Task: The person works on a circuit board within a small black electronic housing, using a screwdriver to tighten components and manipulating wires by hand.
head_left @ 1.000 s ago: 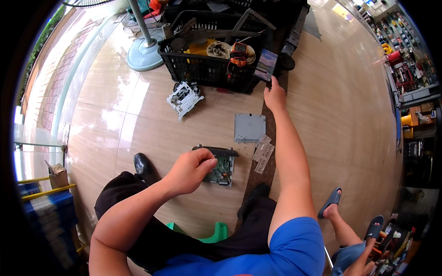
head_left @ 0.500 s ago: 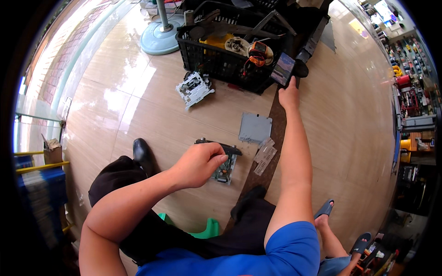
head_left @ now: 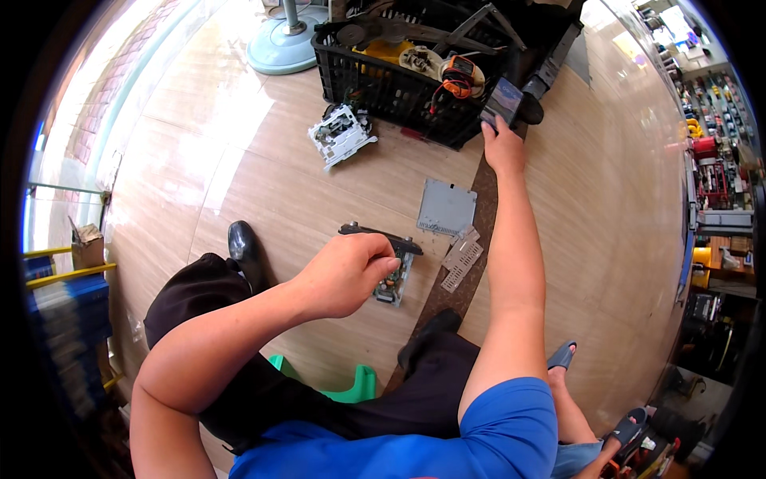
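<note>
Two hands busy: left hand (head_left: 345, 275) closed on a black-framed circuit board unit (head_left: 391, 271) near centre, just above the floor. Right hand (head_left: 503, 148) stretched far, fingers gripping a dark phone (head_left: 503, 102) at the black crate's (head_left: 375, 88) right edge. Grey metal plate (head_left: 447, 207) lies btwn them.

place: electronics repair shop | evidence: black plastic crate of parts and tools (head_left: 383, 88) top centre; crowded goods shelves (head_left: 718, 184) right edge; dismantled green circuit-board unit (head_left: 391, 279) on glossy wood-look floor (head_left: 239, 160)
</note>
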### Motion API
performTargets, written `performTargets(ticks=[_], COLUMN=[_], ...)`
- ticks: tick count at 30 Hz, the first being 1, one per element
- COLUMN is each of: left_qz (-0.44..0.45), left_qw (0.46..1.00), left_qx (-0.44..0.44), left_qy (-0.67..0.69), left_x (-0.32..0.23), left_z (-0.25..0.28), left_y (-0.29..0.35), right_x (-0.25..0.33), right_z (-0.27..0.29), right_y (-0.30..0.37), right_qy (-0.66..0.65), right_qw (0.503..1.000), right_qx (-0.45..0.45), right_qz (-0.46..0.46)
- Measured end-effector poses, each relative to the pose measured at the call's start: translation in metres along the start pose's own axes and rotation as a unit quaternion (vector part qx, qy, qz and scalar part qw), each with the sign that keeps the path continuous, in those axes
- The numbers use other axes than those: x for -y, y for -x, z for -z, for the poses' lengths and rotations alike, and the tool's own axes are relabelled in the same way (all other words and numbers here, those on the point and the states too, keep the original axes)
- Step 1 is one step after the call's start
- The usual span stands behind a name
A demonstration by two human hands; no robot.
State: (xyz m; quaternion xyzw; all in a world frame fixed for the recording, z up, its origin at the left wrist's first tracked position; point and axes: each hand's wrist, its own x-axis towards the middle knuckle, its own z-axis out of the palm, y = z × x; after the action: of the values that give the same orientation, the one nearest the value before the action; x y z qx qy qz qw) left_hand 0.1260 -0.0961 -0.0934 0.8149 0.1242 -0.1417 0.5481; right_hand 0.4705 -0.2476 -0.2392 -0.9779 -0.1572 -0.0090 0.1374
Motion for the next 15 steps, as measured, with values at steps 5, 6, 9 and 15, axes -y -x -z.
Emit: performTargets(ticks=[5,6,9,15], left_qz=[0.01,0.021,0.026,0.02], left_qw=[1.0,1.0,1.0,1.0], left_qx=[-0.002,0.004,0.005,0.005], left_qy=[-0.003,0.0,0.003,0.0], left_x=[-0.005,-0.006,-0.004,-0.006], left_z=[0.003,0.003,0.001,0.0], left_y=[0.0,0.0,0.0,-0.001], right_x=[-0.003,-0.007,-0.015,-0.011], right_z=[0.0,-0.001,-0.002,-0.002], right_y=[0.0,-0.001,0.0,0.002], right_qy=[-0.057,-0.057,-0.041,-0.008], right_qw=[0.996,0.996,0.996,1.0], right_qx=[-0.061,-0.063,-0.073,0.0], right_qz=[-0.008,-0.009,-0.026,-0.025])
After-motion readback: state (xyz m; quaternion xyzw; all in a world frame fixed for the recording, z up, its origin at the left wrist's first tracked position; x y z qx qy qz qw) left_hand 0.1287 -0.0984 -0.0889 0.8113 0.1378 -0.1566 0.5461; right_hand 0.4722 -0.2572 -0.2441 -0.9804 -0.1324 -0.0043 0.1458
